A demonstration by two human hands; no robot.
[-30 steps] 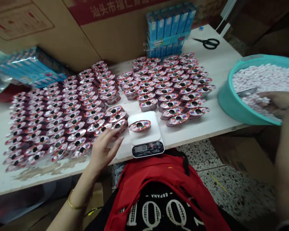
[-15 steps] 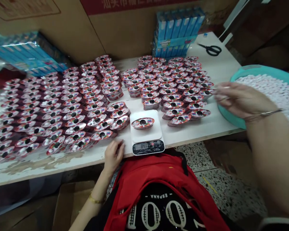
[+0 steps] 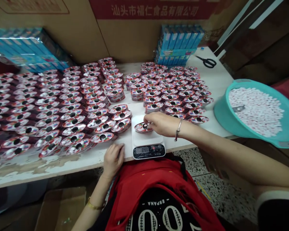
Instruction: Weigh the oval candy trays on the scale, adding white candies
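A white digital kitchen scale (image 3: pixel 148 140) stands at the table's front edge, its display lit. On its plate is one red-and-white printed pack (image 3: pixel 139 128) with a pointed-oval top and a dark round hole. My right hand (image 3: pixel 162 124) is over this pack, fingertips pinched at the hole around what look like small white candies. Just left of the scale, my left hand (image 3: pixel 113 159) rests on the table edge, fingers loosely curled and holding nothing. A turquoise tub (image 3: pixel 225 109) to the right holds many white candies (image 3: pixel 257 112), with a metal scoop (image 3: pixel 239 108) among them.
Rows of matching packs (image 3: pixel 72 123) cover the table's left side, and another block of packs (image 3: pixel 168 89) stands behind the scale. Blue wrapped boxes (image 3: pixel 179 45) and black-handled scissors (image 3: pixel 208 62) lie at the back. A cardboard box (image 3: pixel 60 208) is below the table.
My right hand has moved left from beside the tub to the pack on the scale. The view has shifted, showing more of the tub. My left hand stays at the table edge.
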